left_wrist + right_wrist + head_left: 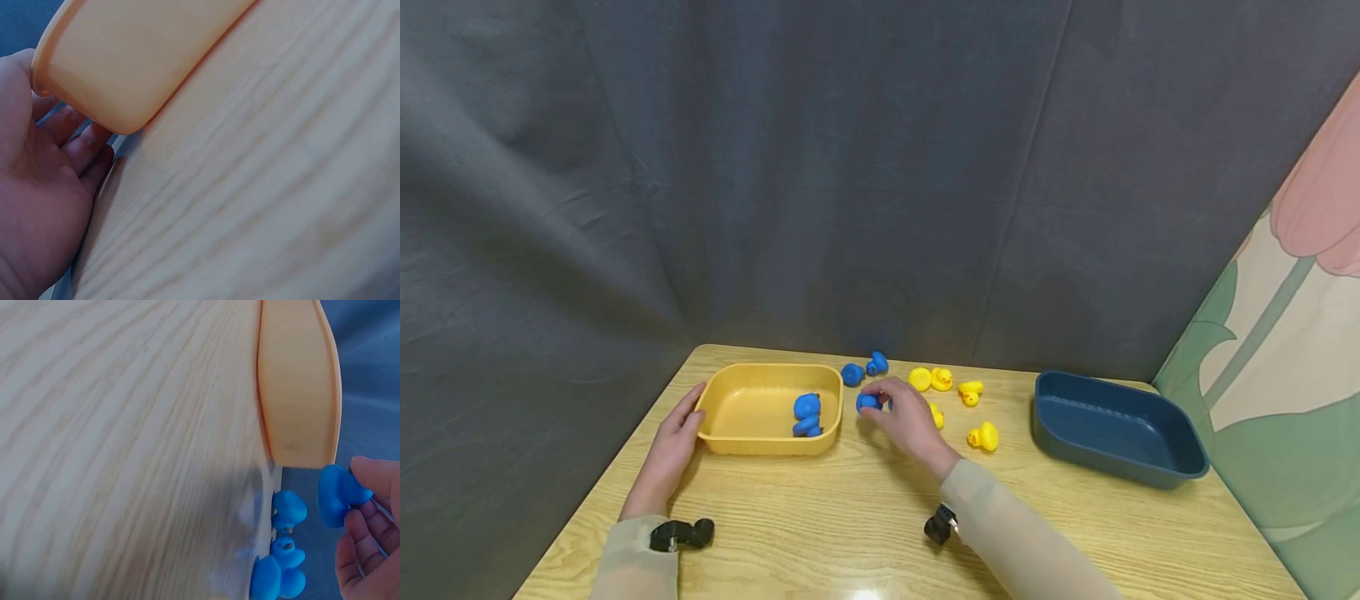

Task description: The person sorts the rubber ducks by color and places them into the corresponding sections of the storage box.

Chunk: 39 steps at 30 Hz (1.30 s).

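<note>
In the yellow bin point(745, 412) lie two blue ducks point(807, 406); just beside it, your right grip point(907, 417) pinches a third duck point(333, 497). Your left grip point(674, 437), loosely spread, touches the bin. More blue ones point(852, 375) and yellow ducks point(983, 436) remain on the surface point(797, 517).

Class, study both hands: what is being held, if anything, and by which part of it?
The right hand pinches a blue toy duck, apparently by its head. The left hand rests against the left end of the yellow tray.
</note>
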Motion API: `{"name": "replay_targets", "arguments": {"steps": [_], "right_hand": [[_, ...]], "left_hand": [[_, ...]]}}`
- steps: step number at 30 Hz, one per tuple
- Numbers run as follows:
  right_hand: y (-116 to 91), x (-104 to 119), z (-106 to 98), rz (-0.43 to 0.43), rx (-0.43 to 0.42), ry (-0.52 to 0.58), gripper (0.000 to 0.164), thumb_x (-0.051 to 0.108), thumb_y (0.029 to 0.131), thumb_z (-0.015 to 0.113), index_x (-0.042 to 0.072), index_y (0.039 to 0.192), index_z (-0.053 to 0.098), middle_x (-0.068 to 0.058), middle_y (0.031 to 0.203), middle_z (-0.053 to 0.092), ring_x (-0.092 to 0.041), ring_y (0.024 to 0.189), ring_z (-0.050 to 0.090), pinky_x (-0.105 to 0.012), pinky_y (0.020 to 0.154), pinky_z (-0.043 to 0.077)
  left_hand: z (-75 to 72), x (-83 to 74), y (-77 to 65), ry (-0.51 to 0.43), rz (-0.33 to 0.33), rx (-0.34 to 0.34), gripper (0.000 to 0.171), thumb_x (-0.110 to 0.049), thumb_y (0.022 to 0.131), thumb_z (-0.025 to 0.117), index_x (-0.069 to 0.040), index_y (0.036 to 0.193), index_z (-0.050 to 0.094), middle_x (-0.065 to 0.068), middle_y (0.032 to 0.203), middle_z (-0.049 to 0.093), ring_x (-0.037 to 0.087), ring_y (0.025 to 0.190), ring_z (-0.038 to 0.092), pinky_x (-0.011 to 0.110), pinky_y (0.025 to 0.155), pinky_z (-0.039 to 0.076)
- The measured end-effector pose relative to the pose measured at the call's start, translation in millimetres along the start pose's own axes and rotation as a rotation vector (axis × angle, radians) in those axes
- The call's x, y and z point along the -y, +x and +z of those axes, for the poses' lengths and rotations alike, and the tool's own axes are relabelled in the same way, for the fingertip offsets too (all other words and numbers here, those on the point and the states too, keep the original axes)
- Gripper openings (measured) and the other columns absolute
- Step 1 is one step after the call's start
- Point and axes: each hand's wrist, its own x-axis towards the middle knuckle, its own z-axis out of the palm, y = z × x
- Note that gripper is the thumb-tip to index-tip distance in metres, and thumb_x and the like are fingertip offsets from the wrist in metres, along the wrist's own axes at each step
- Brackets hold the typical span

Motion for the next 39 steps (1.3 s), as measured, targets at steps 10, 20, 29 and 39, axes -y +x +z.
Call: {"name": "replay_targets", "arguments": {"steps": [10,20,29,39], "right_hand": [[6,18,5,0.01,-0.021,0.06,0.028,0.019,0.099,0.086,0.011,0.125,0.08,-0.001,0.111,0.071,-0.034,0.106,0.069,-0.045,0.096,0.059],[10,32,18,-0.01,-0.032,0.079,0.03,0.021,0.101,0.084,0.011,0.128,0.079,0.001,0.108,0.068,-0.031,0.104,0.071,-0.043,0.093,0.059],[14,42,32,-0.012,-0.012,0.097,0.029,0.023,0.102,0.084,0.014,0.129,0.079,0.003,0.11,0.071,-0.024,0.102,0.069,-0.041,0.097,0.059],[15,48,45,-0.053,-0.009,0.109,0.027,0.019,0.101,0.084,0.013,0.126,0.08,0.001,0.108,0.07,-0.019,0.097,0.068,-0.035,0.089,0.059]], "left_hand": [[-0.6,0.5,0.2,-0.012,0.012,-0.001,0.063,-0.026,0.12,0.038,-0.02,0.179,0.018,0.01,0.184,0.014,0.034,0.169,0.011,0.055,0.135,0.016],[-0.1,2.9,1.0,-0.004,0.015,-0.002,0.063,-0.027,0.12,0.038,-0.021,0.179,0.019,0.009,0.184,0.015,0.033,0.169,0.011,0.055,0.135,0.017],[-0.2,4.0,2.3,0.012,0.016,-0.002,0.063,-0.029,0.12,0.038,-0.022,0.179,0.019,0.009,0.184,0.015,0.034,0.169,0.011,0.056,0.135,0.017],[-0.5,4.3,3.5,0.005,0.024,0.001,0.063,-0.027,0.12,0.038,-0.021,0.179,0.019,0.011,0.184,0.015,0.035,0.169,0.011,0.056,0.135,0.016]]}}
